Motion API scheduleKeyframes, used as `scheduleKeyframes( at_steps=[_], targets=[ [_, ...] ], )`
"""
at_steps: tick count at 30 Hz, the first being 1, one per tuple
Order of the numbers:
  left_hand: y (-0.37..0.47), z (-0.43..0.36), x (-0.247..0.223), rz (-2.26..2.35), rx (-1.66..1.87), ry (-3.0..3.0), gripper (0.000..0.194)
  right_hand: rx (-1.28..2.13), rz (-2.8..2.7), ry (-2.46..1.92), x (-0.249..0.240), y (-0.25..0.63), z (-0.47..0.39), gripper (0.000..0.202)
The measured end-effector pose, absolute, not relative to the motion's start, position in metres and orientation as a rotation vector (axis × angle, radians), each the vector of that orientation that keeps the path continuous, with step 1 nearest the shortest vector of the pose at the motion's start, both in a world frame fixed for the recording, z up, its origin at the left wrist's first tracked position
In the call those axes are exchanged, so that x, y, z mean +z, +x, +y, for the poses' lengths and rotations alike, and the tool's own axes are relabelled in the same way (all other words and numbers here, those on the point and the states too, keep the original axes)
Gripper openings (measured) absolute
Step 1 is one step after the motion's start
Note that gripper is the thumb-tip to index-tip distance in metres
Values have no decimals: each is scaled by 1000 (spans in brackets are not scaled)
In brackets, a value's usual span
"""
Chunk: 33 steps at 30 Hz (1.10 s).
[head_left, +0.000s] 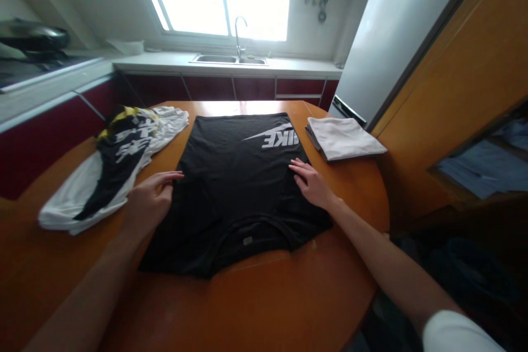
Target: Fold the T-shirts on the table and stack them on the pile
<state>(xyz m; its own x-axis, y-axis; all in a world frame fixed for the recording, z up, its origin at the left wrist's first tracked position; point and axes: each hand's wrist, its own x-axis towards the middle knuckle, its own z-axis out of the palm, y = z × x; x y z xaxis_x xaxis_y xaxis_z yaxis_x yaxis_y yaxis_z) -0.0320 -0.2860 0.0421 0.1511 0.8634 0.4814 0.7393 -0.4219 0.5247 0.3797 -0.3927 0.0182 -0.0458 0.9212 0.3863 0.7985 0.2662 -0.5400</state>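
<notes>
A black T-shirt (pixel 243 181) with a white logo lies spread on the wooden table (pixel 264 302), its collar toward me and the logo upside down near the far hem. At the shirt's left edge is my left hand (pixel 152 195), fingers extended and fairly close together, with nothing visible in it. My right hand (pixel 311 181) rests on the right edge of the shirt with its fingers spread. Both sleeves lie out toward the near side.
A loose white, black and yellow garment (pixel 119 159) lies on the table's left. Folded white and grey cloth (pixel 344 138) sits at the right. Beyond the table are a counter with a sink (pixel 216 59), a fridge (pixel 375 38) and, far left, a pan (pixel 35 37).
</notes>
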Motion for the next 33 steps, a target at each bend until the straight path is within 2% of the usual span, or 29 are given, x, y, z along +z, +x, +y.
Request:
scheduleKeyframes(
  at_steps=[5,10,21,28,33],
  targets=[
    [-33,-284,35,1594,1102,2251,32,255,-2191,-1676,12,363,-393,54],
    [-33,-281,34,1553,1108,2261,32,219,-2201,-1777,8,359,-388,53],
    [-50,-292,61,1657,1304,2003,34,64,-2155,-1685,-17,364,-394,51],
    [-52,-291,56,1657,1351,1940,35,98,-1997,-1570,-8,362,-399,57],
    [-41,-295,55,1624,1352,1977,33,205,-1588,-1497,10,367,-398,53]
  ],
)
